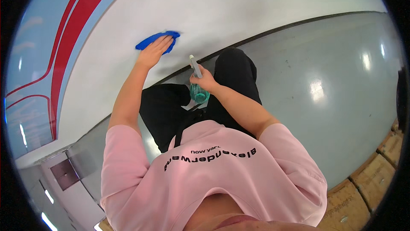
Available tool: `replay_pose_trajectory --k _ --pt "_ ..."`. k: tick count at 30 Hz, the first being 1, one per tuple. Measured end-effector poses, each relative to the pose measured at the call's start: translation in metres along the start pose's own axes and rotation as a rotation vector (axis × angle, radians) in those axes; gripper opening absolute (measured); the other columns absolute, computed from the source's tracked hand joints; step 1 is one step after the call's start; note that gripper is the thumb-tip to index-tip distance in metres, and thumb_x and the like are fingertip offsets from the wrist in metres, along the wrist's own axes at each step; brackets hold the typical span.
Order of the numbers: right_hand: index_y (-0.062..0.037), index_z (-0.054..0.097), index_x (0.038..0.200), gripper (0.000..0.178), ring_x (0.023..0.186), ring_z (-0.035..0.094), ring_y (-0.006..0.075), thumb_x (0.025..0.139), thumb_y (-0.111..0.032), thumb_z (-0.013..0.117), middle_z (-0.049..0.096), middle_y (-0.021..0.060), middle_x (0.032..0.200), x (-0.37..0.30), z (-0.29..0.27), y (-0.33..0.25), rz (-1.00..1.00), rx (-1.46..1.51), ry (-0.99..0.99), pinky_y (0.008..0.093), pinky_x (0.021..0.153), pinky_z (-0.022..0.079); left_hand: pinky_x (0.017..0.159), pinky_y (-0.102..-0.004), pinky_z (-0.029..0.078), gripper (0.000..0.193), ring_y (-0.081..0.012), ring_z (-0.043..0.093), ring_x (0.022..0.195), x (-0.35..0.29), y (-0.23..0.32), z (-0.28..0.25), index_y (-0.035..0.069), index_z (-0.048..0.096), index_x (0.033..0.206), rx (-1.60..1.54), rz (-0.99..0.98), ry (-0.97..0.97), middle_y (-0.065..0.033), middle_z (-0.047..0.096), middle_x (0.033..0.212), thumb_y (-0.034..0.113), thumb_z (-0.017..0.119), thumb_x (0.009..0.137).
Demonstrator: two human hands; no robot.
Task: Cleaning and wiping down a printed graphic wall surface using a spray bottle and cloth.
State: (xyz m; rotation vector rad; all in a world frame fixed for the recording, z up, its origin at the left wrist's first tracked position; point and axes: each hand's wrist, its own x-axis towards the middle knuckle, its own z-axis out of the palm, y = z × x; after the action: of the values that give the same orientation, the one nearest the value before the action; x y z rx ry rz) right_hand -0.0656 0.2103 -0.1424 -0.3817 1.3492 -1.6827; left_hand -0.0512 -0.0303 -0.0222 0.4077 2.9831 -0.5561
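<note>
Against the lower part of the white wall (pixel 239 7), my left hand (pixel 155 51) presses a bunched blue cloth (pixel 147 42). Its fingers lie close together over the cloth, and the blue fabric shows on both sides of them. My right hand (pixel 206 80) is wrapped around the neck of a spray bottle (pixel 200 94). The bottle has a clear green body and a grey and white trigger head (pixel 195 66). It stands roughly upright between my knees, with its nozzle pointing toward the wall, apart from the cloth.
My bent knees in black trousers (pixel 237 71) are close to the wall. A dark strip (pixel 294 27) runs where wall meets glossy grey floor (pixel 307 73). Red and blue painted panels (pixel 72 30) cover the wall at left. Brown cardboard boxes (pixel 348 203) stand behind at right.
</note>
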Motion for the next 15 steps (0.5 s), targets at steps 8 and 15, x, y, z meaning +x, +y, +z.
replay_pose_trajectory --k 8,15 --pt "-0.0097 0.042 0.133 0.067 0.084 0.055 0.0165 0.071 -0.012 0.067 0.057 0.0049 0.090 -0.008 0.003 0.009 0.039 -0.026 0.057 0.0311 0.078 0.044 0.104 -0.0324 0.036 0.061 -0.0184 0.032 0.132 0.107 0.053 0.022 0.010 0.035 0.137 -0.189 0.121 0.087 -0.0011 0.032 0.144 -0.001 0.043 0.078" --pt "-0.0113 0.042 0.133 0.065 0.081 0.053 0.0136 0.072 -0.008 0.066 0.057 0.0025 0.087 0.005 -0.013 0.011 -0.013 0.214 0.310 0.0296 0.076 0.042 0.092 -0.0369 0.048 0.064 -0.0144 0.034 0.130 0.146 0.084 0.031 0.012 0.028 0.141 -0.191 -0.008 -0.094 0.0035 0.024 0.148 -0.002 0.043 0.080"
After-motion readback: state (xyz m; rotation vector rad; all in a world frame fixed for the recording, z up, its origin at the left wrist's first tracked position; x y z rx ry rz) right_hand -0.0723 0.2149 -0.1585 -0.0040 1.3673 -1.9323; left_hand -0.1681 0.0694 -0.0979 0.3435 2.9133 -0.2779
